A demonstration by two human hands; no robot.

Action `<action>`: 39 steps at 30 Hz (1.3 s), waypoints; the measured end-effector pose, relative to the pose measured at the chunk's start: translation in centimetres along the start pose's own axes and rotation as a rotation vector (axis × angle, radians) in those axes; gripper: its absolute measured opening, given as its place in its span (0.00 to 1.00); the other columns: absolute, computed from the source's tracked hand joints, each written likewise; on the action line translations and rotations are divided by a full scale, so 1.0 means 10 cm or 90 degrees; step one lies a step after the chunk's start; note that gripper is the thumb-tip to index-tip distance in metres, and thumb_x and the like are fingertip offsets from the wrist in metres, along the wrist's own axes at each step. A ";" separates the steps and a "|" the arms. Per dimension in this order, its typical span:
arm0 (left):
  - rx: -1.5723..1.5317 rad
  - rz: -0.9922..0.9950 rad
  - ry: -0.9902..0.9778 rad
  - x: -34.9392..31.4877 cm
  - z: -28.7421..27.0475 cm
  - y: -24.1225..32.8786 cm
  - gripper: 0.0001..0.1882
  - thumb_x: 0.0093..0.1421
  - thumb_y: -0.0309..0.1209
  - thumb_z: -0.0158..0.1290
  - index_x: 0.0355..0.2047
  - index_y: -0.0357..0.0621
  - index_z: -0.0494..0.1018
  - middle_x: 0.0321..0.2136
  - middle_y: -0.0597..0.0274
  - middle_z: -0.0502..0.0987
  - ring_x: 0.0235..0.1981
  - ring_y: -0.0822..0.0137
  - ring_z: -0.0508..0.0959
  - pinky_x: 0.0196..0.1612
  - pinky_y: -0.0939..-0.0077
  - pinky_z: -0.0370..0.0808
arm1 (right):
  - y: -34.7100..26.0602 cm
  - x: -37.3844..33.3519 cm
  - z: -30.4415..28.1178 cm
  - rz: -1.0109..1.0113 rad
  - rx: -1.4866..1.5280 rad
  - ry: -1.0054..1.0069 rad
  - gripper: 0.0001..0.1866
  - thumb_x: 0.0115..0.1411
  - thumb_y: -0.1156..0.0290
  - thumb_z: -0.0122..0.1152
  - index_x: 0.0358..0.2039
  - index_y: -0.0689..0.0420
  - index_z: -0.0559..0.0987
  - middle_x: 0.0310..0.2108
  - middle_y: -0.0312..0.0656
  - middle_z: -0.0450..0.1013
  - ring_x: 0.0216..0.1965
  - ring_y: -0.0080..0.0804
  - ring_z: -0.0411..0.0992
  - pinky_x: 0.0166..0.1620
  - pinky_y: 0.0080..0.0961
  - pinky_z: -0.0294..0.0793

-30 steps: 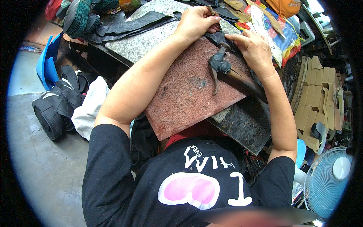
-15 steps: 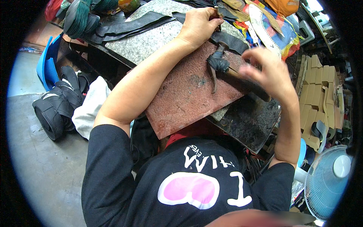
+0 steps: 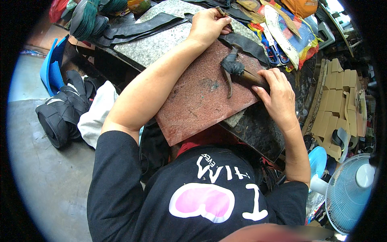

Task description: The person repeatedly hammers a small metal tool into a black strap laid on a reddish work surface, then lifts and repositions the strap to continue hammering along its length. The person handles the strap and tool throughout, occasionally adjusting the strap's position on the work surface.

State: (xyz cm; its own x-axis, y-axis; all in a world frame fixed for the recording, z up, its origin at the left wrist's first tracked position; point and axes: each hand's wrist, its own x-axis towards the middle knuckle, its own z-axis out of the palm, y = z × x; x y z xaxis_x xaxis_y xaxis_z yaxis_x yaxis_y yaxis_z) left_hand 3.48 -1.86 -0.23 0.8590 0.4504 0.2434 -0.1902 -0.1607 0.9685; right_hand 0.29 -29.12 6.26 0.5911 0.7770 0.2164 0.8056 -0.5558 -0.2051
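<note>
A hammer (image 3: 233, 66) lies on the reddish-brown board (image 3: 193, 105), its head bound with black wrapping and its wooden handle toward the right. My right hand (image 3: 279, 94) is closed round the end of that handle. At the board's far edge my left hand (image 3: 206, 28) is closed, thumb and fingers pinched together on a small dark brown piece whose kind I cannot make out. Close to those fingertips, a black leather-like strip (image 3: 246, 47) runs across the board's far corner.
Further black strips (image 3: 141, 29) lie over a speckled stone slab (image 3: 157, 48). Blue-handled scissors (image 3: 276, 54) and a white curved ruler (image 3: 282, 36) rest at the far right. Green cord spools (image 3: 84, 20) stand far left. A fan (image 3: 348, 193) stands at lower right, near stacked cardboard (image 3: 336, 105).
My right hand, blurred and open above the handle before, has come down and closed on the hammer's handle. My left hand has shifted slightly left, still pinched.
</note>
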 end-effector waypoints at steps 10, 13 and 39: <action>0.298 0.314 -0.003 -0.09 0.02 0.21 0.11 0.57 0.32 0.61 0.37 0.38 0.78 0.29 0.46 0.80 0.32 0.51 0.82 0.37 0.64 0.78 | 0.09 0.23 -0.29 0.182 0.283 0.090 0.18 0.67 0.61 0.58 0.54 0.52 0.77 0.31 0.40 0.77 0.32 0.30 0.77 0.36 0.27 0.75; 0.399 0.374 -0.031 -0.14 0.03 0.30 0.10 0.60 0.33 0.58 0.37 0.40 0.78 0.28 0.45 0.79 0.30 0.47 0.81 0.34 0.62 0.76 | 0.09 0.37 -0.54 0.039 0.491 0.324 0.20 0.72 0.63 0.51 0.62 0.50 0.73 0.28 0.33 0.73 0.25 0.13 0.67 0.28 0.12 0.67; -0.013 0.021 -0.004 -0.06 0.04 0.10 0.09 0.62 0.27 0.57 0.36 0.31 0.78 0.27 0.55 0.83 0.26 0.72 0.84 0.31 0.79 0.81 | 0.21 0.07 0.02 0.188 0.109 0.100 0.21 0.69 0.55 0.52 0.62 0.31 0.70 0.41 0.49 0.79 0.41 0.52 0.78 0.41 0.42 0.77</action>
State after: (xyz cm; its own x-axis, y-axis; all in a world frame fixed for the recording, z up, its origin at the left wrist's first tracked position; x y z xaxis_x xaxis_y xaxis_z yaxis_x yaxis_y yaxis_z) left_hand 2.95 -2.68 0.52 0.8553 0.4392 0.2748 -0.2283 -0.1567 0.9609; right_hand 2.38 -29.64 5.81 0.8062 0.5286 0.2659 0.5897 -0.6811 -0.4340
